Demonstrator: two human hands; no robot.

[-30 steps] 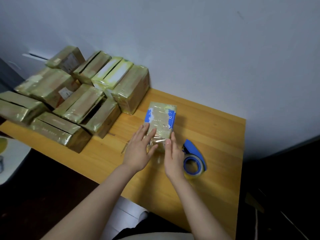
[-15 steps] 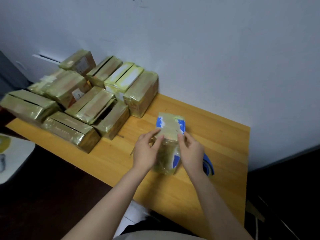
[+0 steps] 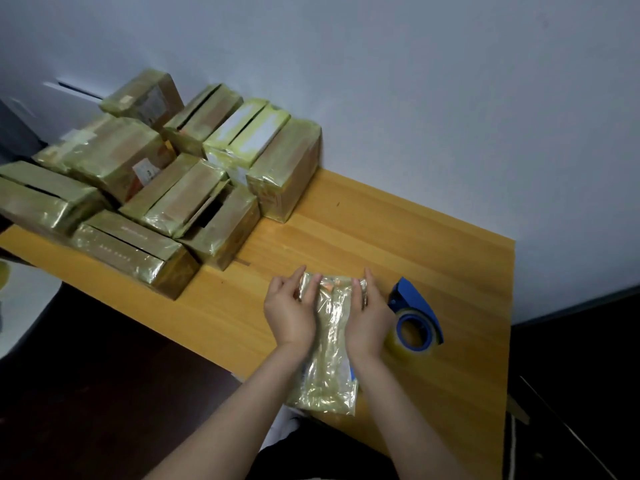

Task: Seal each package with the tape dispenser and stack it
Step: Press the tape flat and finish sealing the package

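Gripping the package (image 3: 329,358), the left hand (image 3: 289,313) and right hand (image 3: 369,317) curled round its sides, left of the dispenser (image 3: 415,317).

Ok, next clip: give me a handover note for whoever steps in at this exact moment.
Left hand and right hand: both grip the shiny tape-wrapped package, which lies lengthwise at the wooden table's near edge.
Blue tape dispenser: on the table just right of the right hand, not held.
Done: pile of tape-wrapped boxes at far left.
Left: add tape to this package if needed, then stack it on the pile.
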